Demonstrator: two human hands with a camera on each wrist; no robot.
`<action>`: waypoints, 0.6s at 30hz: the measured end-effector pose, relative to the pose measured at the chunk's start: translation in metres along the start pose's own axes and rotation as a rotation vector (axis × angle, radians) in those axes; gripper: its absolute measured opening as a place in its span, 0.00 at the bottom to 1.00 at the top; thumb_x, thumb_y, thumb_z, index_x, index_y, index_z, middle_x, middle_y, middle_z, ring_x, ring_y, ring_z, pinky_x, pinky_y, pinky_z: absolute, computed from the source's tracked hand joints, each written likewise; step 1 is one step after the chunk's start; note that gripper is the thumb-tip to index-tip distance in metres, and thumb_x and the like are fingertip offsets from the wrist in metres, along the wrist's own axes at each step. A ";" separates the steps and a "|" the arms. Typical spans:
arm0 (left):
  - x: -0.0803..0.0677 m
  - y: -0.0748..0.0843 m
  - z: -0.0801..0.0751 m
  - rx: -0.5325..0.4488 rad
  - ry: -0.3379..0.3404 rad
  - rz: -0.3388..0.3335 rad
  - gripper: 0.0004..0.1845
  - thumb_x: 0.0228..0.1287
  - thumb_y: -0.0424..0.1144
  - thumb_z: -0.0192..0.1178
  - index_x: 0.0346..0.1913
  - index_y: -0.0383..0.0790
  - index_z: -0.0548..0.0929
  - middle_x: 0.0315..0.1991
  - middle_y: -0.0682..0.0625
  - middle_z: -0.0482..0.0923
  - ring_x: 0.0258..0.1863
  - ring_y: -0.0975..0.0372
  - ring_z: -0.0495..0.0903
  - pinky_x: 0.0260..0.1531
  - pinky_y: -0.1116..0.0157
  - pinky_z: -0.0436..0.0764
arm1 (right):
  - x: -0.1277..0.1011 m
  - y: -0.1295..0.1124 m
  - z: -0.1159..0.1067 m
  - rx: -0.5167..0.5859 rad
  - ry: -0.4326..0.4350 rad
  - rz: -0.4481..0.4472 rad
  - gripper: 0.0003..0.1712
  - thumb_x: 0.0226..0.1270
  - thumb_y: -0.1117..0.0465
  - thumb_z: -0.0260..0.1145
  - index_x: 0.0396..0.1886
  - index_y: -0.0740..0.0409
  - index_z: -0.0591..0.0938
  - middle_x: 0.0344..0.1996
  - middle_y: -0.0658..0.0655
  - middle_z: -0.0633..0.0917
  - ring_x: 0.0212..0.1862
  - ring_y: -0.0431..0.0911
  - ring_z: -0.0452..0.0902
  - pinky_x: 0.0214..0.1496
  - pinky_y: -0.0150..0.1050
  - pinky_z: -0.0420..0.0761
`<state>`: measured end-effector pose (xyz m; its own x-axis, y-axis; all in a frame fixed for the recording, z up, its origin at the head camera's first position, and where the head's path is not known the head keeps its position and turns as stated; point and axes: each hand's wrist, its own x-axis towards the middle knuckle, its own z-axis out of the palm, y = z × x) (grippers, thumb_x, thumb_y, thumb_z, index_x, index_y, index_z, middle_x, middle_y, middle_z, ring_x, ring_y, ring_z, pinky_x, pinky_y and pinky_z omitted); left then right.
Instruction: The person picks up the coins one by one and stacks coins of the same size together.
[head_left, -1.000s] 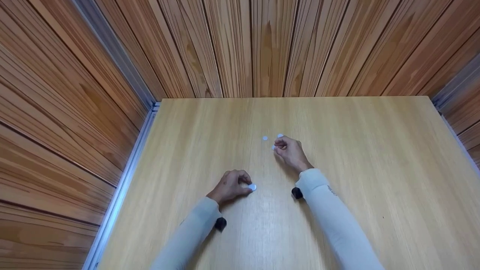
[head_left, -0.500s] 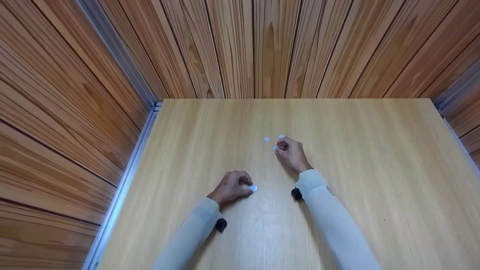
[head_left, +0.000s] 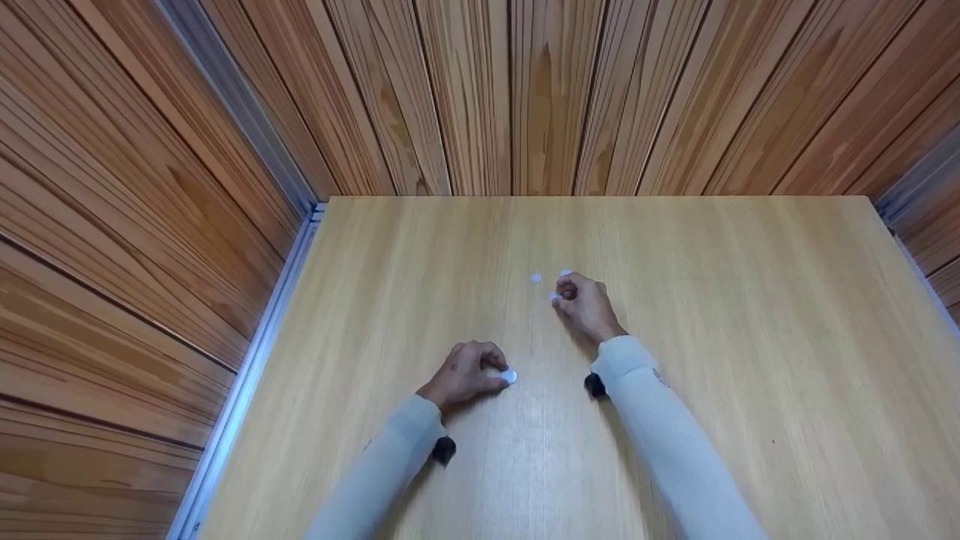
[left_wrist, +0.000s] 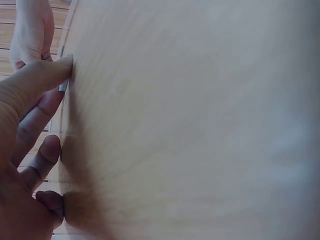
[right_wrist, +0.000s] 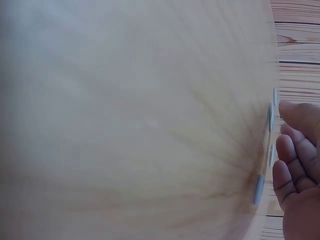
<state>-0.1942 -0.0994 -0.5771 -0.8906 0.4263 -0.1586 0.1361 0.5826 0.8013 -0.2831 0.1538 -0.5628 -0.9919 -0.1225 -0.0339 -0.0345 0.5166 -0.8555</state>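
My left hand [head_left: 465, 371] pinches a round white disc [head_left: 509, 376] between thumb and fingers, close over the wooden table. In the left wrist view the disc [left_wrist: 63, 86] shows as a thin pale edge at the thumb tip, and the other fingertips are down at the table. My right hand [head_left: 589, 306] hovers with loosely bent fingers above more white discs. One disc [head_left: 555, 297] shows by its thumb, another disc [head_left: 565, 273] is partly covered by its fingers. In the right wrist view a further disc [right_wrist: 258, 189] lies below the hand, hidden in the head view.
A separate white disc [head_left: 535, 278] lies on the table [head_left: 712, 300], left of the right hand. Wood-plank walls [head_left: 540, 97] stand behind and to the sides. A metal rail [head_left: 255, 360] runs along the table's left edge. Each wrist carries a small black camera [head_left: 444, 450].
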 end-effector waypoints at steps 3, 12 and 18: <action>-0.001 0.000 0.000 -0.002 -0.001 0.002 0.10 0.56 0.38 0.74 0.40 0.49 0.85 0.37 0.61 0.82 0.40 0.65 0.79 0.49 0.62 0.76 | 0.000 0.000 0.000 -0.002 -0.011 0.009 0.16 0.65 0.72 0.68 0.52 0.68 0.80 0.47 0.63 0.84 0.51 0.53 0.79 0.55 0.45 0.77; -0.001 0.001 0.000 -0.005 0.015 0.020 0.10 0.56 0.37 0.75 0.39 0.47 0.85 0.36 0.60 0.83 0.39 0.66 0.81 0.48 0.63 0.78 | 0.002 0.002 -0.001 0.033 -0.039 0.020 0.16 0.65 0.74 0.68 0.52 0.70 0.79 0.47 0.64 0.83 0.51 0.53 0.78 0.56 0.44 0.76; 0.000 0.001 0.001 0.011 0.023 -0.012 0.10 0.55 0.38 0.75 0.38 0.48 0.85 0.35 0.61 0.83 0.40 0.65 0.79 0.50 0.60 0.75 | 0.004 0.004 -0.001 -0.007 -0.042 0.009 0.16 0.65 0.73 0.68 0.52 0.71 0.79 0.48 0.65 0.83 0.51 0.54 0.79 0.56 0.45 0.77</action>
<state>-0.1931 -0.0978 -0.5767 -0.9020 0.4030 -0.1551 0.1295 0.5952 0.7931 -0.2871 0.1562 -0.5655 -0.9861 -0.1534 -0.0634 -0.0267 0.5237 -0.8515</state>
